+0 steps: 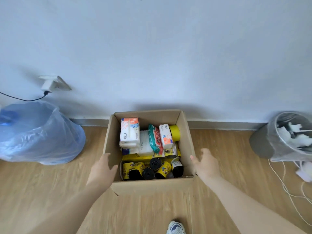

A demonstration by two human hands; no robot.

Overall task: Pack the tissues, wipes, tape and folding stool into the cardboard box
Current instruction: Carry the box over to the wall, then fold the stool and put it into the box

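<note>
An open cardboard box (152,187) stands on the wood floor against the wall. Inside it lie white tissue packs (129,132), a second tissue pack (165,136), a green and red wipes pack (155,138), a yellow tape roll (174,133) and several black rolls with yellow labels (148,173). My left hand (102,169) rests against the box's left wall, fingers apart. My right hand (205,163) hovers just outside the right wall, fingers spread and empty. I see no folding stool.
A water jug under a blue plastic bag (37,132) sits at the left, below a wall socket with a charger and black cable (50,85). A grey bin (285,137) with white scraps stands at the right, with white cords (290,188) trailing on the floor. My shoe (175,228) shows at the bottom.
</note>
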